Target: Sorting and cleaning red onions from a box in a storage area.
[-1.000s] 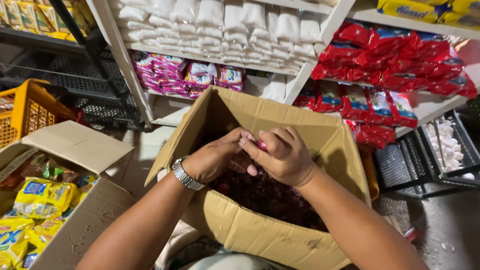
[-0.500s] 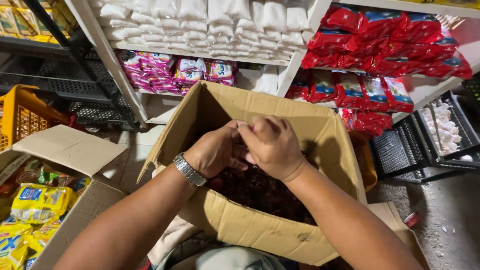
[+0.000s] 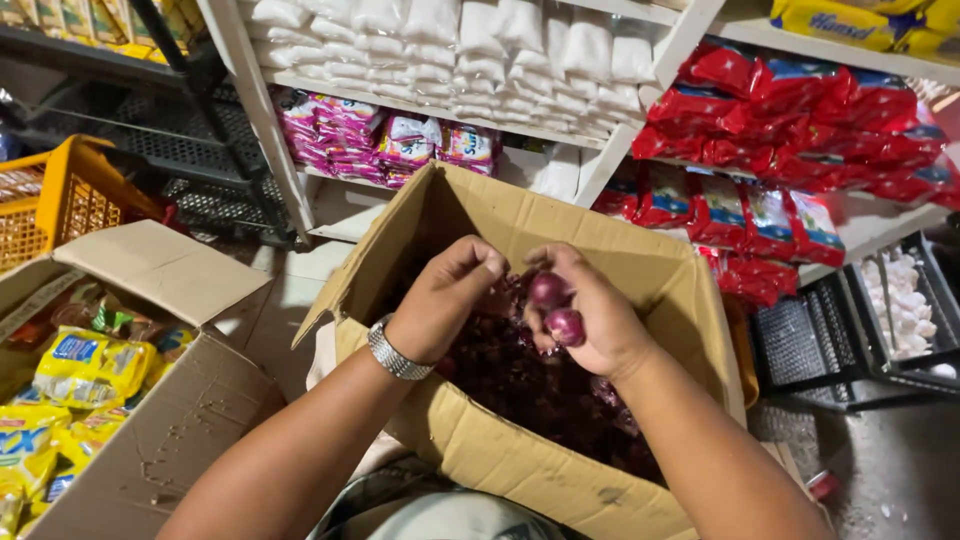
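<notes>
Both hands have lifted and parted, the right hand now showing two red onions.

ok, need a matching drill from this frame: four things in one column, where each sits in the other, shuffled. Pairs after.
Things:
1. small red onions
2. yellow crate
3. red packets
4. wristwatch

Places:
A. upper right shelves
B. on the left hand's wrist
C. far left, on the floor
D. in the right hand, over the open carton

Pairs: 1-D, 2-C, 3-A, 4-B
</notes>
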